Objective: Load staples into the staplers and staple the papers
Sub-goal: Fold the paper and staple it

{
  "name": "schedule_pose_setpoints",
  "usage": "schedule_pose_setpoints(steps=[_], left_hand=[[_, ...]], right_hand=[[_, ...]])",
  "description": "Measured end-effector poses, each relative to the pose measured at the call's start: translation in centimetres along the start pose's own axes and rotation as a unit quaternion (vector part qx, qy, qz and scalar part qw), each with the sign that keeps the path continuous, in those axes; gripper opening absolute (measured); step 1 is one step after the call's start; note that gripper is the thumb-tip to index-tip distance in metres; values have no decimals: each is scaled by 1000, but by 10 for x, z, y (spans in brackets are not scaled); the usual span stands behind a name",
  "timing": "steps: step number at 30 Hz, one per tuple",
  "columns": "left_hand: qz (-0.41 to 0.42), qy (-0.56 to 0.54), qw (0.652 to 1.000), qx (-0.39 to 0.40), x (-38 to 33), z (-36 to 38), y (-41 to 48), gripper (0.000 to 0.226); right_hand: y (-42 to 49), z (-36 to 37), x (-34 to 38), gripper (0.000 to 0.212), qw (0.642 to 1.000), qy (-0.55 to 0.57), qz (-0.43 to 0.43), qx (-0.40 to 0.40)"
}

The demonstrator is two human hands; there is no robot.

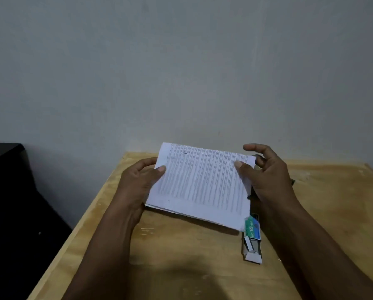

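1. Work surface: a light wooden desk (181,256) stands against a plain grey wall (181,61). A dark piece of furniture (12,191) sits to its left.
2. Papers: a thin stack of printed papers (200,185) is held over the middle of the desk, its far edge tilted up. The print is blurred and cannot be read.
3. Left hand (138,180): closed on the stack's left edge, thumb on the top sheet, fingers underneath.
4. Right hand (265,176): grips the right edge with the thumb pressing on top; the index finger is raised clear above the far corner.
5. Staple box (252,239): a small green and blue box marked "No 10" lies on the desk just below the stack's near right corner, its near end open.
6. A dark object shows at the right edge of the stack beside the right hand; mostly hidden, and what it is cannot be told.
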State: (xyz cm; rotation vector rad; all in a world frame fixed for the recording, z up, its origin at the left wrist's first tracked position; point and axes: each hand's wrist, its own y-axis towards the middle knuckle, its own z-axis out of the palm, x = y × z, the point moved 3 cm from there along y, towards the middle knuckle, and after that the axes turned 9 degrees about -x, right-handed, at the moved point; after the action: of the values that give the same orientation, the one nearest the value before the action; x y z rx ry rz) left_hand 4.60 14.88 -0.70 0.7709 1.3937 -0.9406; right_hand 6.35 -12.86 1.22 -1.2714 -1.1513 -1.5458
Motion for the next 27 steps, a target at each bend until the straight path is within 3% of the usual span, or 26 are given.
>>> schedule_pose_setpoints(steps=[3, 6, 10, 13, 18, 23, 27], left_hand=[[55, -4, 997, -58, -5, -5, 0, 27], [64, -20, 994, -80, -5, -6, 1, 24], [45, -55, 991, -110, -3, -7, 2, 25], [-12, -151, 987, -47, -2, 3, -4, 36], [-78, -125, 985, 92, 6, 38, -31, 46], [-71, -160, 985, 4, 15, 42, -24, 28], [-50, -163, 985, 5, 16, 44, -23, 30]], right_hand=[[0, 1, -3, 38, 998, 0, 30, 49], [-3, 3, -5, 21, 993, -24, 55, 103], [-3, 4, -6, 11, 993, -4, 71, 91], [4, 0, -8, 14, 997, 30, 61, 44], [4, 3, -9, 16, 998, 36, 40, 16], [-1, 12, -9, 28, 993, 57, 87, 59], [-9, 23, -12, 27, 986, 65, 114, 100]])
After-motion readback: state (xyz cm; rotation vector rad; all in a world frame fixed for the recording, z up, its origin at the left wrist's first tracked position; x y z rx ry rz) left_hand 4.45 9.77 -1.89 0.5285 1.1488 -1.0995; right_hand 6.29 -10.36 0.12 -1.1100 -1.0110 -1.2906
